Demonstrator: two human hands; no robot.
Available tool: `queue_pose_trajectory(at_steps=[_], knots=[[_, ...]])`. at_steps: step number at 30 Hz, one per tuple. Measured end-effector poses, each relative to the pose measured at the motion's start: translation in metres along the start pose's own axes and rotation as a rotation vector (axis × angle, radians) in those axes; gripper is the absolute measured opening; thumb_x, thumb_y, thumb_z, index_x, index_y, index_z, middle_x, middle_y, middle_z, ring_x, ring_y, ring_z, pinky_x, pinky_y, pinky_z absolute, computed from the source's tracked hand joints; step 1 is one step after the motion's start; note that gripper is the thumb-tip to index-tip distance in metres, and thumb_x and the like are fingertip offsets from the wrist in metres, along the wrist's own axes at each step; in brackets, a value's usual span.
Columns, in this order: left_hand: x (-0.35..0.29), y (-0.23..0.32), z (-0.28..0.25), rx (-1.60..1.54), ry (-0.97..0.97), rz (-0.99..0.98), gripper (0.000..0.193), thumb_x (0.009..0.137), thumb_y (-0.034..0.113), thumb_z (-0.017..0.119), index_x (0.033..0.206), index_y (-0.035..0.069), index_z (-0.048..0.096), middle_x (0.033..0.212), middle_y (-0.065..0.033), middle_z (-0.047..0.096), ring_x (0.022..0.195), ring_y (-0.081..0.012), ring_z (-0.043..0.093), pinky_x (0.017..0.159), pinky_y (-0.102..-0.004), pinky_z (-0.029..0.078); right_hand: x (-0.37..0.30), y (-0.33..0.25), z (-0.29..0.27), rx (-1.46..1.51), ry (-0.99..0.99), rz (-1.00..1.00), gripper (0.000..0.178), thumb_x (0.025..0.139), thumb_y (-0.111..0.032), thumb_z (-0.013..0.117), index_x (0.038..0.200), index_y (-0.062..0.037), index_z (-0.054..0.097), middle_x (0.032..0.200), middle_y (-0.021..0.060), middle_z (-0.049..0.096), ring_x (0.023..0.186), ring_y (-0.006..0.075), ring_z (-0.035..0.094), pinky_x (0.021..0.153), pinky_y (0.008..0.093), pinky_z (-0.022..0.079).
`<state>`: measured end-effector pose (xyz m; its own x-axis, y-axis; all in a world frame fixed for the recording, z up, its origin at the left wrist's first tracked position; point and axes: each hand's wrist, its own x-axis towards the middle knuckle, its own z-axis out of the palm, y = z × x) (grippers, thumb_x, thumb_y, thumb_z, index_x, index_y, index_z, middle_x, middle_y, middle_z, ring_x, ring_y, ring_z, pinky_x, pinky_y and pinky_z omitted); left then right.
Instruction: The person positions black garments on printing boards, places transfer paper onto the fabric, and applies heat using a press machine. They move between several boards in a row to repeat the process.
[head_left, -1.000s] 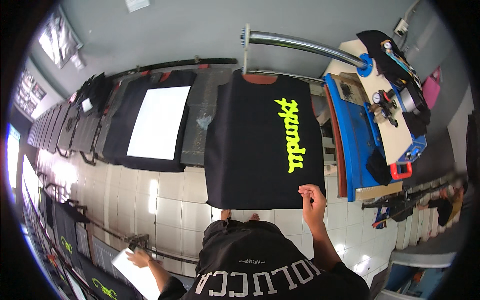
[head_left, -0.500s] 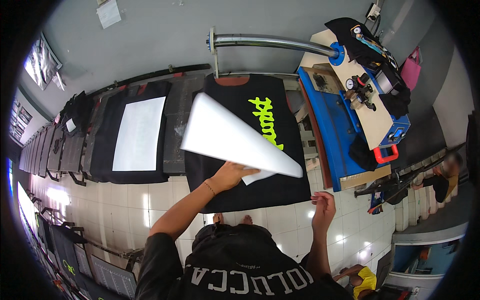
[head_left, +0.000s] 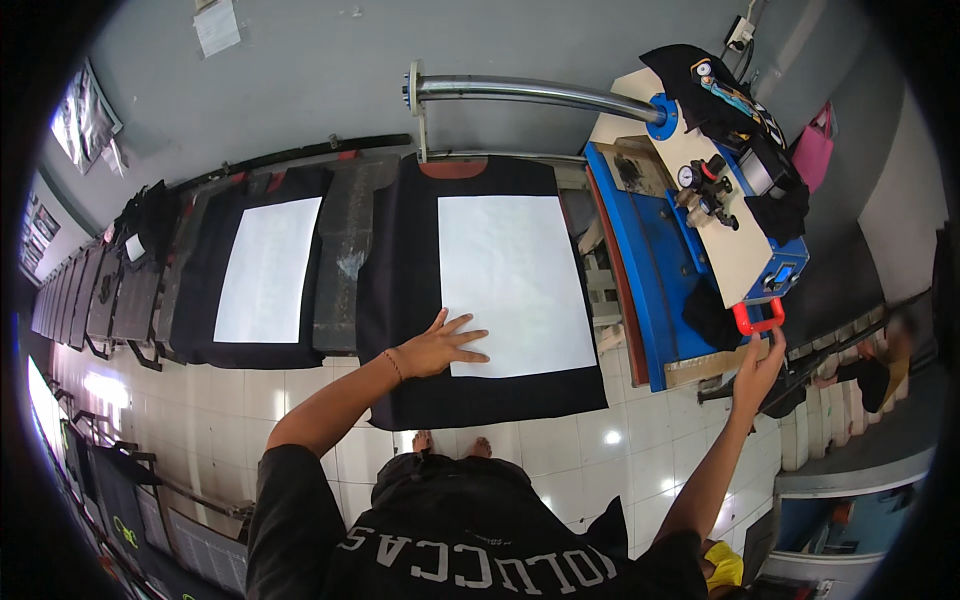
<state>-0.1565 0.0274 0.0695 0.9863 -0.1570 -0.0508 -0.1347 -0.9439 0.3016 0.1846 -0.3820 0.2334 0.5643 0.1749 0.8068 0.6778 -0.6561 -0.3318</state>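
Observation:
A white sheet lies flat over the front of a black T-shirt, which is spread on the nearer print board. My left hand rests with fingers spread on the sheet's lower left corner and the black cloth beside it. Off to the right, my right hand reaches up to the red handle of a blue and cream heat press. Its fingers are stretched out at the handle's lower edge, not wrapped round it; whether they touch it is hard to tell.
To the left, another black shirt carries a second white sheet. A chrome rail runs behind the boards to the press. A pressure gauge sits on the press. Other people are at the far right and lower right.
The folded, lifted sheet now lies flat and hides the lime-green print. My left hand has let go of it and spread out on it. My right hand has moved up and right to the red handle.

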Motion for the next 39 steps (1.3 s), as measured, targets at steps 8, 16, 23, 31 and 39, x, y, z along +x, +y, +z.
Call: queue_pose_trajectory(at_steps=[8,16,23,31,39], knots=[[-0.005,-0.002,-0.002,0.019,-0.017,0.012,0.082,0.073,-0.013,0.054,0.137,0.039,0.051,0.159,-0.0022,0.025,0.148,-0.0333,0.013,0.116,-0.0661,0.011,0.032,0.018,0.042,-0.410,-0.497,-0.106,0.041,0.089,-0.042,0.063,0.100,-0.0022,0.063,0.089,0.0233,0.066,0.091,0.0436,0.061,0.091,0.0491,0.044],[0.009,0.008,-0.007,0.008,0.006,0.054,0.081,0.076,-0.011,0.051,0.139,0.039,0.048,0.159,-0.0031,0.025,0.149,-0.0335,0.013,0.117,-0.0642,0.010,0.026,0.010,0.038,-0.426,-0.462,-0.093,0.050,0.081,-0.041,0.072,0.102,0.0018,0.059,0.090,0.0257,0.065,0.090,0.0447,0.060,0.083,0.0523,0.046],[0.057,0.032,-0.006,0.018,0.009,0.066,0.074,0.077,0.000,0.057,0.143,0.032,0.045,0.159,-0.0045,0.024,0.149,-0.0337,0.012,0.116,-0.0658,0.008,0.017,-0.031,0.018,-0.406,-0.422,-0.095,0.048,0.082,-0.041,0.072,0.102,0.0013,0.058,0.090,0.0241,0.064,0.091,0.0427,0.059,0.083,0.0513,0.046],[0.190,0.078,0.003,-0.060,0.016,0.007,0.084,0.080,0.034,0.067,0.153,0.026,0.026,0.160,-0.0185,0.014,0.148,-0.0429,0.004,0.115,-0.0649,0.007,0.038,0.056,0.045,0.107,-0.311,0.059,0.039,0.099,-0.026,0.050,0.130,-0.0028,0.052,0.098,0.0217,0.064,0.085,0.0302,0.062,0.081,0.0399,0.048],[0.204,0.131,-0.003,-0.294,0.269,-0.179,0.089,0.081,0.034,0.067,0.154,0.014,0.019,0.159,-0.0219,0.012,0.147,-0.0442,0.007,0.116,-0.0588,0.011,0.069,0.119,0.053,0.449,-0.153,0.094,0.060,0.095,-0.020,0.035,0.151,-0.0007,0.028,0.057,0.0052,0.048,0.046,0.0131,0.044,0.048,0.0277,0.037]])
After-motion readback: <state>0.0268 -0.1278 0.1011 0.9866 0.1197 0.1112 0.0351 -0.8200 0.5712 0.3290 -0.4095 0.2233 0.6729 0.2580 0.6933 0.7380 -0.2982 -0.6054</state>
